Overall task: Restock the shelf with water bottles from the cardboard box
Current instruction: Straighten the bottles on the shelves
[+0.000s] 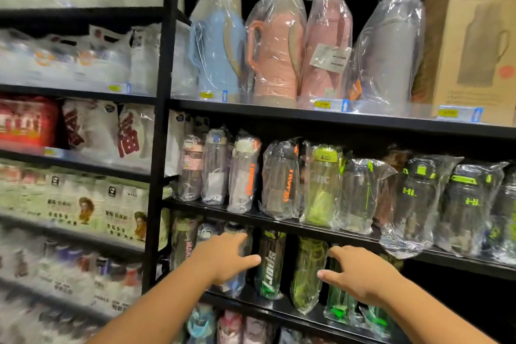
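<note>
Both hands reach into the lower shelf [293, 313] of a black metal rack. The left hand [223, 257] is spread wide, its palm laid against a bagged bottle, probably steadying it or nudging it back into line. The right hand [360, 274] is also open, fingers loosely splayed, hovering at a green bottle [337, 299] without closing on it. Between them stand a dark "sport" bottle [269, 262] and a lime bottle [307, 271], upright, leaving little room. Every bottle is a tall plastic cylinder sheathed in crinkled, glossy clear film, slippery to grip, I'd guess. The row above [321, 184] is packed the same way. The cardboard box is out of view; neither hand carries a fresh bottle.
</note>
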A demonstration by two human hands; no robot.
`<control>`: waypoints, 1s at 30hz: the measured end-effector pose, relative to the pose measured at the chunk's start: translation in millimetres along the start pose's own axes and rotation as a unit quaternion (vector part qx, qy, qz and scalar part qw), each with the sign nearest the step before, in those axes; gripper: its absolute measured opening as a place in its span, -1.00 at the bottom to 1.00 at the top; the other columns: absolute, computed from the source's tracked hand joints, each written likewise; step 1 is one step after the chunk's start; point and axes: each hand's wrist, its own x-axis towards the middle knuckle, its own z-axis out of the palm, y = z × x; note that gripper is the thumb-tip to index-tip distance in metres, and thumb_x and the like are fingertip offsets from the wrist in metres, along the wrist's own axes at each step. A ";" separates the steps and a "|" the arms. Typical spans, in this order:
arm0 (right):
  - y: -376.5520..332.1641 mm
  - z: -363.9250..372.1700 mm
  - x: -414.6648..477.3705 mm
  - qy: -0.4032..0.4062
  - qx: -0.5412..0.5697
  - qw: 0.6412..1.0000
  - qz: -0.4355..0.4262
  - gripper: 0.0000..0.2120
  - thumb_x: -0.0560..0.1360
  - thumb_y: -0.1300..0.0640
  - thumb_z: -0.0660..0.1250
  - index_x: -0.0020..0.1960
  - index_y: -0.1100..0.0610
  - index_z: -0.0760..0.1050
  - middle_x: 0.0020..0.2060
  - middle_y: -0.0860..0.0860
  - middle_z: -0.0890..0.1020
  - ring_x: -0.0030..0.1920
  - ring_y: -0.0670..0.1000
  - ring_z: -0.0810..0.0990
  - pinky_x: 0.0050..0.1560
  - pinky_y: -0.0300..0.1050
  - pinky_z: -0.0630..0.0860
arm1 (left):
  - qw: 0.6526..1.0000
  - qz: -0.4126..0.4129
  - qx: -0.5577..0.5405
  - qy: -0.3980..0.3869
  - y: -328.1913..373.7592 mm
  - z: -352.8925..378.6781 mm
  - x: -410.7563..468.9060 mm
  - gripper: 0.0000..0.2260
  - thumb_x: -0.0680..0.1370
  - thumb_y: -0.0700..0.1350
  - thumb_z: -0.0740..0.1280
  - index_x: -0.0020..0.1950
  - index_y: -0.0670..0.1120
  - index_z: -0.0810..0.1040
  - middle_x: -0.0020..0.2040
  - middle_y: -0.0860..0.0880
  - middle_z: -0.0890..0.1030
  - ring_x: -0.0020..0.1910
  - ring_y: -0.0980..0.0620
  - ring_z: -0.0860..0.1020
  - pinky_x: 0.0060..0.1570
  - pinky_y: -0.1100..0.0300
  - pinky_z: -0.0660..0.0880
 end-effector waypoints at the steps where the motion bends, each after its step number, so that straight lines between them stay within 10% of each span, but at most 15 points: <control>1: -5.3 -1.5 3.8 0.007 0.001 1.000 0.000 -0.27 0.51 -0.47 0.10 0.44 0.02 0.35 0.33 0.01 0.53 0.28 0.06 0.52 0.23 0.01 0.50 | 1.000 0.001 0.000 0.006 -5.4 -2.7 5.1 -0.15 0.42 0.54 0.09 0.60 0.12 0.17 0.55 -0.01 0.34 0.48 -0.10 0.37 0.38 -0.08 0.38; 30: -106.4 8.8 207.5 0.162 0.064 0.970 0.170 -0.48 0.55 -0.24 0.24 0.36 0.08 0.42 0.24 0.06 0.48 0.24 0.12 0.48 0.19 0.05 0.51 | 0.953 0.143 -0.247 0.107 -114.6 -7.6 189.7 -0.01 0.52 0.31 0.35 0.62 0.07 -0.32 0.66 0.06 -0.16 0.61 -0.06 0.10 0.50 -0.03 0.24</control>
